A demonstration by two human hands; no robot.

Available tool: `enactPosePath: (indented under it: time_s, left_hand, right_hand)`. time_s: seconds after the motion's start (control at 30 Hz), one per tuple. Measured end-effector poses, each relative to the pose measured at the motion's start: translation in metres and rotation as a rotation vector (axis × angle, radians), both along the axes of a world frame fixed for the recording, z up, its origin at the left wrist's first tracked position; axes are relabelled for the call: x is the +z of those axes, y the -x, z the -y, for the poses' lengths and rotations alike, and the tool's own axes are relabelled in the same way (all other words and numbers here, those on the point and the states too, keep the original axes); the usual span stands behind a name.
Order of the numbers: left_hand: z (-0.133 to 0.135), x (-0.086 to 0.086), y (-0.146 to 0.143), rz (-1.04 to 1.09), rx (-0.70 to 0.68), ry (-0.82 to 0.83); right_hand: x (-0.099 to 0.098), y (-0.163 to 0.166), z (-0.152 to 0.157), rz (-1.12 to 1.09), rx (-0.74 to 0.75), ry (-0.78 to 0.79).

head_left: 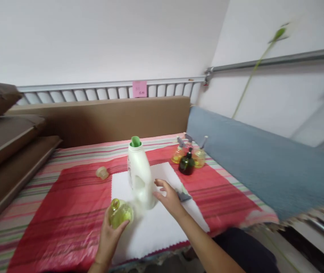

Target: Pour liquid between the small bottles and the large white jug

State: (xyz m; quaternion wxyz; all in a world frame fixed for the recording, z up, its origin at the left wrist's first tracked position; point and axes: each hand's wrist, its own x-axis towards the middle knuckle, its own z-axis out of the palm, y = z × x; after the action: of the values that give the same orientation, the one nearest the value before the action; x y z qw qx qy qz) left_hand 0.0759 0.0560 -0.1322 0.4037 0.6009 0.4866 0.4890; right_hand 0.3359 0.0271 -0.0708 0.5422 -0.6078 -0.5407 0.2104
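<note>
My left hand [107, 235] is wrapped around a small clear bottle [119, 215] of yellow-green liquid, its neck uncapped. Beside it a large white jug [142, 176] with a side handle and a green spout in its mouth stands upright on a white cloth [153, 231]. Close to the jug's right side is my right hand [167, 197], fingers apart and holding nothing; whether a fingertip touches the jug I cannot tell. Partly behind that hand, a grey piece [183, 196] that looks like a pump top lies on the cloth.
Several pump bottles stand at the back right, one a dark green bottle [186, 165]. A pale cap [102, 173] lies left of the jug on the red striped tablecloth [73, 197]. Cardboard [107, 117] lines the back; brown packages [8, 140] are stacked at left.
</note>
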Motion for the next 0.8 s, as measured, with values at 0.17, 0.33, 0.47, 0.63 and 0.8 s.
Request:
enactPosePath:
  time_s: [0.17,0.33,0.47,0.63,0.8]
  left_hand:
    - [-0.002,-0.017,-0.007,-0.139,0.015,-0.107]
    - [-0.004,-0.017,-0.004,-0.179,0.001,-0.130]
    - [-0.002,-0.015,-0.007,-0.180,-0.004,-0.155]
    - [0.005,-0.012,-0.012,-0.175,-0.015,-0.210]
    - [0.006,-0.018,-0.013,-0.146,0.017,-0.214]
  right_hand:
    - [-0.018,-0.062,0.039,0.173,-0.264,0.060]
    - [-0.029,-0.085,0.060,0.366,-0.283,0.168]
    - [-0.039,-0.076,0.059,0.496,-0.211,0.254]
    - [-0.048,-0.076,0.052,0.625,-0.174,0.285]
    - [-0.046,-0.084,0.043,0.707,-0.122,0.225]
